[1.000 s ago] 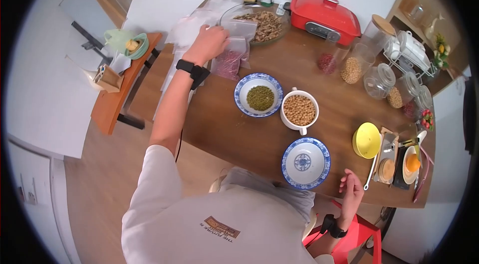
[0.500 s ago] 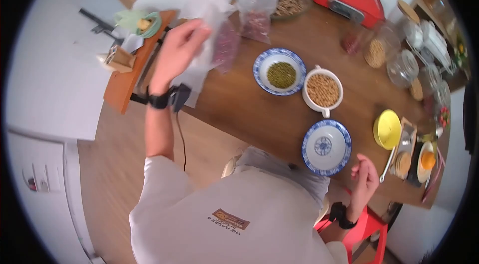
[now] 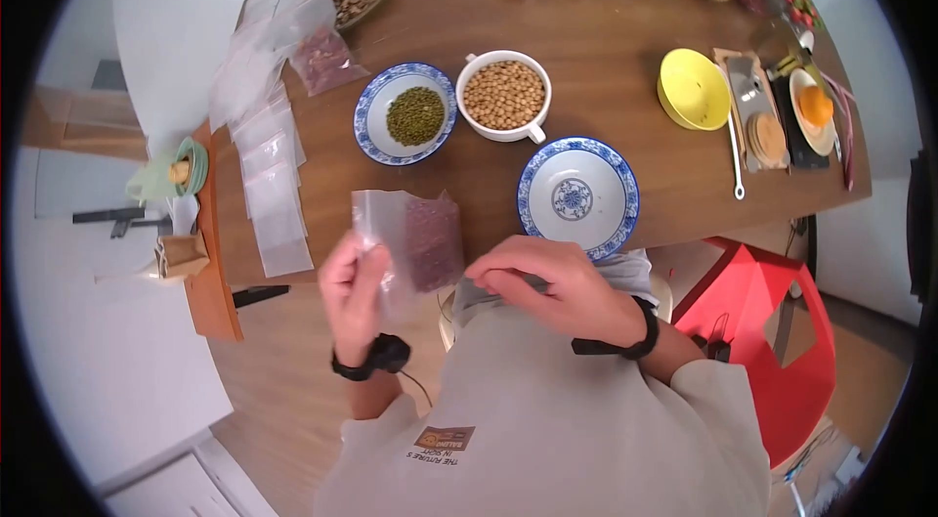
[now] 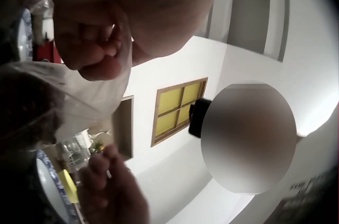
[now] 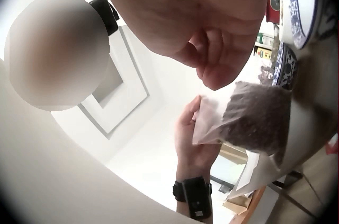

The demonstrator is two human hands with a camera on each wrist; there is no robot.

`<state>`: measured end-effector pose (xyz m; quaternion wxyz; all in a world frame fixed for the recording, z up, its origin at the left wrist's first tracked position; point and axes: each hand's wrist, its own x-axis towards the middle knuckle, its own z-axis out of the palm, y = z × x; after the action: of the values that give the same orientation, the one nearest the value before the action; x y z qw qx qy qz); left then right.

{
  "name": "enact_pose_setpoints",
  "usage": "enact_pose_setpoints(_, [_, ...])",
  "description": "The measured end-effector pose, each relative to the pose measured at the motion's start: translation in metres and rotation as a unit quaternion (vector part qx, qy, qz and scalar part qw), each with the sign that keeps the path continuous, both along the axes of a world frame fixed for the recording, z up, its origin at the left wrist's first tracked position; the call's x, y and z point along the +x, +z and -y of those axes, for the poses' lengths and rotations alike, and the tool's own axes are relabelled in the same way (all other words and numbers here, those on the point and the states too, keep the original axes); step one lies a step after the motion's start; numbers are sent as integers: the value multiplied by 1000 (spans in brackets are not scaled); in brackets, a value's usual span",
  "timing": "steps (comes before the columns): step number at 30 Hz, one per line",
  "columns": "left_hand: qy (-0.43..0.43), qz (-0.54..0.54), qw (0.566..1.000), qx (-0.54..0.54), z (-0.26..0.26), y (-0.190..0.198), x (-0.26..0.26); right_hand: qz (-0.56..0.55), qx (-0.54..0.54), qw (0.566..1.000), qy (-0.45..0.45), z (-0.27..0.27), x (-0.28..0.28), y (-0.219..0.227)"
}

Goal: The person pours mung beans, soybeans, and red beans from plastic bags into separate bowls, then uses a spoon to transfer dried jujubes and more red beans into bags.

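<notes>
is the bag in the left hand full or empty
Partly filled: in the head view, reddish contents fill one side of the bag, while the clear side gripped by the left hand looks empty.

Held bag's contents (image 3: 433, 245) dk red; patterned bowls (image 3: 577, 198) blu/wht.

Pinching a clear bag (image 4: 92, 94) at upper left with the left hand (image 4: 130, 14), and showing dark contents (image 4: 26, 99) within, by the left edge. Below the bag, raising the right hand (image 4: 114, 192) with bent fingers. At lower left, showing a blue-patterned bowl (image 4: 50, 189) beside a yellow bowl (image 4: 68, 184). Near centre, showing a yellow-paned window (image 4: 168, 112); right of it, a blurred oval (image 4: 249, 139).
</notes>
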<state>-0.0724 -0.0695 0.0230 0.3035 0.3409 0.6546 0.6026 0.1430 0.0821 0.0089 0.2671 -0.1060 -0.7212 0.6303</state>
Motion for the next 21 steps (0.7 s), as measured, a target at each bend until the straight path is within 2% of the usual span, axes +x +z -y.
enact_pose_setpoints(2, [-16, 49, 998, -35, -11, -8, 21, 2, 14, 1000, -16, 2, -7, -5])
enact_pose_setpoints(4, [-21, 23, 999, -15, -23, -14, 36, 6, 31, 999, -24, 4, -11, -10])
enact_pose_setpoints(6, [-76, 67, 995, 9, -25, -13, 43, 35, -32, 999, -14, 5, -13, -13])
enact_pose_setpoints(7, [-109, 81, 991, 20, -23, -15, 40, 37, -32, 999, -12, 6, -12, -14])
enact_pose_setpoints(10, [-134, 106, 985, 14, -25, -17, 42, 50, -63, 997, -16, 5, -13, -17])
enact_pose_setpoints(12, [-131, 81, 988, -17, -29, -14, 41, 44, -33, 998, -27, 2, -13, -17])
enact_pose_setpoints(14, [-172, 68, 982, -22, -32, -12, 38, 39, -37, 998, -21, 0, -14, -13])
enact_pose_setpoints(19, [-195, 53, 979, -33, -35, -8, 35, 43, -65, 997, -19, -2, -15, -11])
enact_pose_setpoints(21, [-202, 84, 975, -27, -37, -5, 38, 38, -76, 996, -16, -2, -15, -13])
